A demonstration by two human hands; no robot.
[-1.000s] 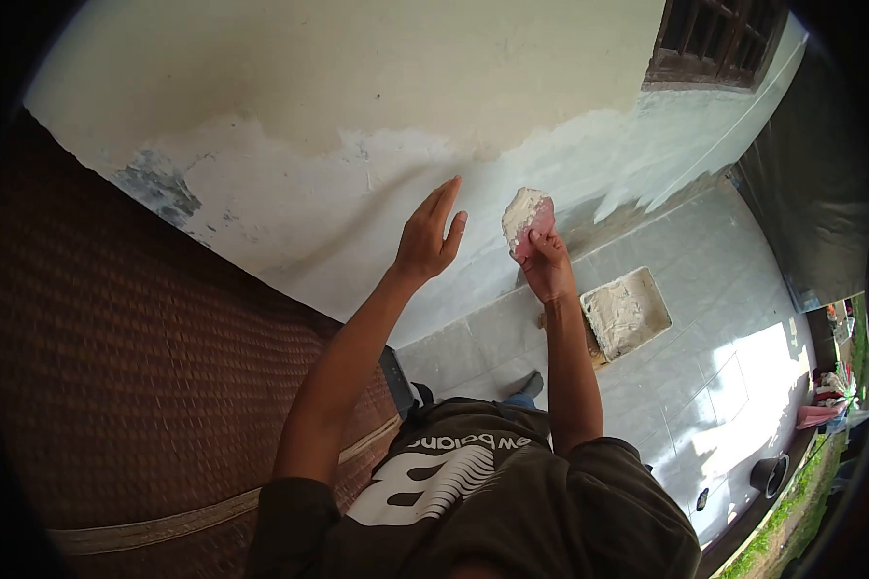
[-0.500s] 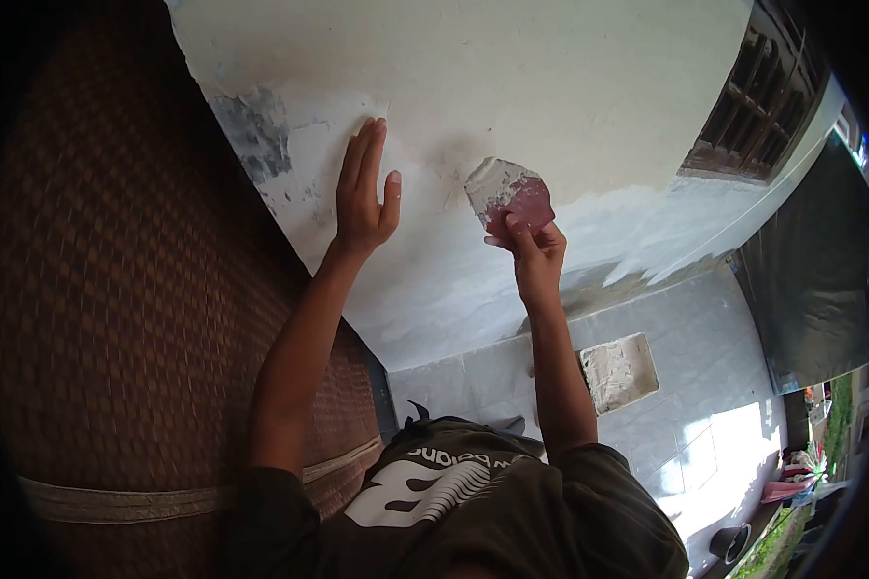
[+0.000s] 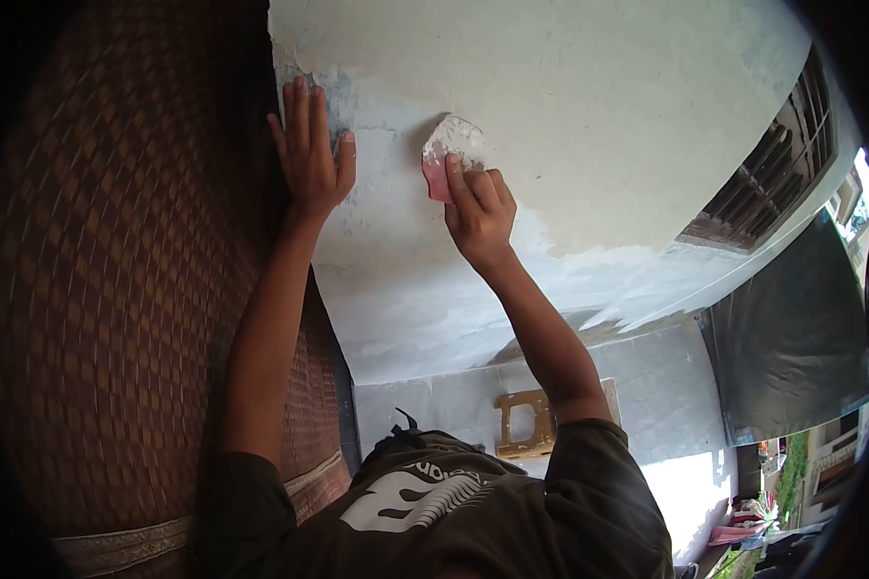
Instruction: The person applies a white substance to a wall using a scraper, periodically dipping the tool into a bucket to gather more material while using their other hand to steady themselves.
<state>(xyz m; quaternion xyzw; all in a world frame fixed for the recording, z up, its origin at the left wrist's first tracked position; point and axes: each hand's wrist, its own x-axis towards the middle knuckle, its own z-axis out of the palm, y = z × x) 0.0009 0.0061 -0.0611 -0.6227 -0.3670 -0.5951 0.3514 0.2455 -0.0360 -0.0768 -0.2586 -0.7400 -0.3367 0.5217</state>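
My right hand (image 3: 483, 214) grips a pink putty scraper (image 3: 436, 179), thumb and fingers pressed on its flat side. White putty coats the far end of the scraper, which lies against or very near the pale wall (image 3: 589, 125). Fingers outstretched, my left hand (image 3: 315, 164) is laid flat by the wall's left edge and holds nothing. Around it shows a grey, patchy area of wall (image 3: 333, 101) with flaking paint. Whether the left palm presses fully on the wall cannot be seen.
A brown woven mat (image 3: 116, 289) hangs along the left side. Below, a tan object with an opening (image 3: 504, 427) stands on the grey tiled floor (image 3: 410, 398). A barred window (image 3: 772, 154) and a black sheet (image 3: 792, 328) are to the right.
My left hand has shifted left to the wall's edge, its fingers now spread. My right hand has turned the scraper toward the wall and moved left. The view has turned, revealing the tan object.
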